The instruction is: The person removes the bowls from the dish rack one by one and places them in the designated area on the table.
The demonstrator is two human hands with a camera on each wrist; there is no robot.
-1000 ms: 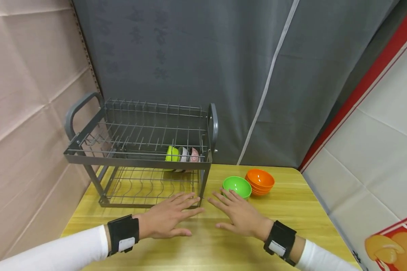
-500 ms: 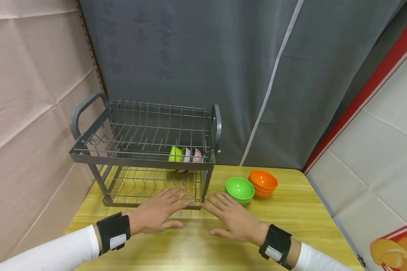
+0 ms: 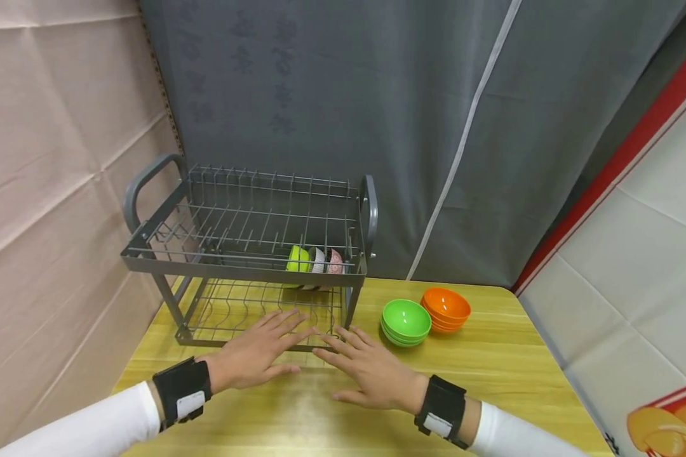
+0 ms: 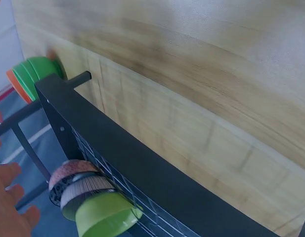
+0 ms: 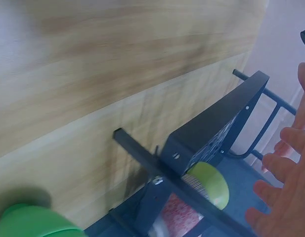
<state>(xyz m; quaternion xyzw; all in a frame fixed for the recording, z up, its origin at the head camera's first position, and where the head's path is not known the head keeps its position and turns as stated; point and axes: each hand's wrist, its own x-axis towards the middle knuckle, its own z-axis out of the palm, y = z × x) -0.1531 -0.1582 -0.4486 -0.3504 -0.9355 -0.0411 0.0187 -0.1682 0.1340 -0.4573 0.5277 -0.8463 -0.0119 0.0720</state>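
Observation:
My left hand (image 3: 256,350) hangs with spread fingers just before the dish rack (image 3: 240,271), holding nothing. Beside it, my right hand (image 3: 375,373) is likewise spread and empty, its fingertips near the rack's front right corner. Stacked green bowls (image 3: 406,319) stand right of the rack, against stacked orange bowls (image 3: 446,306). Inside the rack's upper tier, at the right end, a yellow-green bowl (image 3: 298,259), a white ribbed bowl (image 3: 317,261) and a pink patterned bowl (image 3: 335,261) lean on edge in a row. The left wrist view shows a dark patterned bowl (image 4: 57,193) among them.
The rack has two wire tiers and curved side handles (image 3: 369,212). It stands at the back left of the wooden table (image 3: 491,368). A grey curtain (image 3: 320,95) hangs behind, a pale cloth (image 3: 46,190) at left and a white panel (image 3: 652,254) at right.
Both hands have drifted left, with fingers still spread. The right hand no longer covers part of the green bowls. The head view has shifted slightly; rack and bowls stay put.

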